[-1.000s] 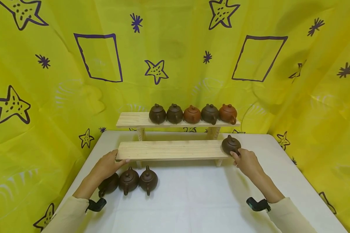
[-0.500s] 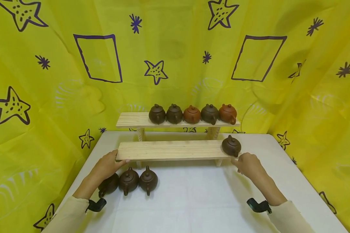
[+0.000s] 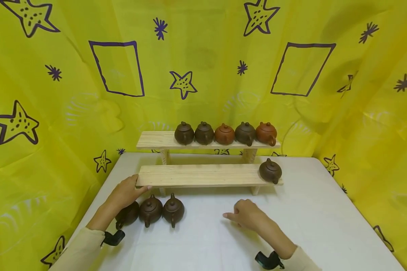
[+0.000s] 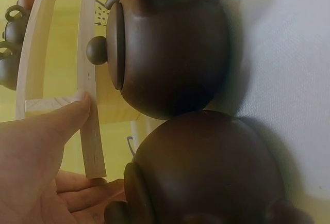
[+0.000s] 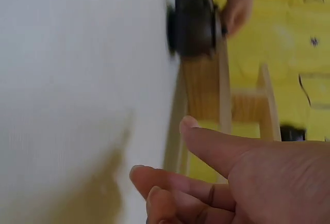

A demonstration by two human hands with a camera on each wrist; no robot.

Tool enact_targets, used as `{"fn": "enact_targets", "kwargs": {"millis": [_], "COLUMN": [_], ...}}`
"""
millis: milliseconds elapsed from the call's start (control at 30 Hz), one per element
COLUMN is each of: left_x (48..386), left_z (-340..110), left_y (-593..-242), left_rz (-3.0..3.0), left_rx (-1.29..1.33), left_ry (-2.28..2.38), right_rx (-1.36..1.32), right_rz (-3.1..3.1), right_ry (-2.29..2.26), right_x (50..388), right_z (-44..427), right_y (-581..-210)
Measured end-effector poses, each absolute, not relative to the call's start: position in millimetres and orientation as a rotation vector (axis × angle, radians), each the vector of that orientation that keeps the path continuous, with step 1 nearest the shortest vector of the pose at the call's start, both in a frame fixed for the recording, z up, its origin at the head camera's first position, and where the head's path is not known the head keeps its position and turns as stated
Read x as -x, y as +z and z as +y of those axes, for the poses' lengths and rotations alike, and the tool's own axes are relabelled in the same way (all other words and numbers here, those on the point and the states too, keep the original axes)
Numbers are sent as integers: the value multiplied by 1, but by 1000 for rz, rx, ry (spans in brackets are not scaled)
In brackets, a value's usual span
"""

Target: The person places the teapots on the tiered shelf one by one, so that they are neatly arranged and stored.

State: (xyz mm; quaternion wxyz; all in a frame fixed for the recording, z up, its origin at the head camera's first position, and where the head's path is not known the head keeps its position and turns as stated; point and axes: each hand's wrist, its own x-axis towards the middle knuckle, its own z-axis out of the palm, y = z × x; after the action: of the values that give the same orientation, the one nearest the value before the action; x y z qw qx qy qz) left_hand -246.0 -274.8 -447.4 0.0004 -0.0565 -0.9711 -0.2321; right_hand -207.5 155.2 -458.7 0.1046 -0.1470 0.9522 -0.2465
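Observation:
My left hand (image 3: 123, 192) grips the left end of the lower board (image 3: 196, 175) of a two-tier wooden shelf; in the left wrist view its thumb (image 4: 75, 113) lies against the board's edge. Just below that hand, three dark brown teapots stand in a row on the white table: one partly hidden by the wrist (image 3: 128, 215), a middle teapot (image 3: 150, 211) and a right teapot (image 3: 173, 210). Over the table right of them hovers my right hand (image 3: 249, 216), fingers loosely bent, holding nothing. Another dark brown teapot (image 3: 270, 172) sits at the lower board's right end.
Along the upper board (image 3: 156, 139) stands a row of several teapots, dark ones and two reddish-brown ones, such as the red teapot (image 3: 224, 134) in the middle. A yellow patterned curtain (image 3: 217, 105) encloses the back and sides of the white table (image 3: 203, 244).
My right hand has let go of the teapot at the lower board's right end and moved left and toward me over the table. The left hand has stayed on the board.

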Motion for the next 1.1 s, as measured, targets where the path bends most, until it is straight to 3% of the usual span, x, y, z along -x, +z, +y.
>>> {"fn": "enact_targets", "kwargs": {"millis": [267,533,1100], "left_x": [245,247,247], "left_z": [-272,-274,-273], "left_y": [-448,-446,-448], "left_rz": [-3056,-3056,-3030], "left_rx": [180,161,189], "left_ry": [-749,-724,-739], "right_rx": [733,852,728], "right_rz": [2785,2870,2865], "right_ry": [-813,-766,-653], "right_x": [188,183,194], "right_z": [65,2,13], "right_y": [-471,-477,-476]}}
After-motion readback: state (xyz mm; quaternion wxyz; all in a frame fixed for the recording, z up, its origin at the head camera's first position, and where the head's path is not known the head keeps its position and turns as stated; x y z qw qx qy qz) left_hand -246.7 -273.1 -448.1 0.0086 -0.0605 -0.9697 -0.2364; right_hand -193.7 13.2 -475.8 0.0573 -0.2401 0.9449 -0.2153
